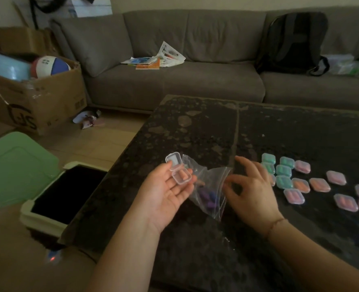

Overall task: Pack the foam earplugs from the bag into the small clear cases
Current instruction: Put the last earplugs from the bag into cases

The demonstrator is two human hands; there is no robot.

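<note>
My left hand (pixel 166 192) lies palm up over the dark table and holds a small clear case (pixel 179 171) with its lid flipped open; one pinkish earplug lies inside it. A clear zip bag (pixel 210 190) with several purple earplugs (pixel 208 198) rests between my hands, partly under the left fingers. My right hand (pixel 250 186) hovers at the bag's open edge with the fingers curled and spread; I cannot see anything pinched in them. To the right, several closed filled cases (pixel 300 182) in green, orange and pink lie on the table.
The dark stone table (pixel 216 127) has its left edge beside an open white bin (pixel 48 218) with a green lid (pixel 16 165). A grey sofa (pixel 174 81) with papers and a black backpack (pixel 292 43) runs behind. A cardboard box (pixel 37 98) stands at the left.
</note>
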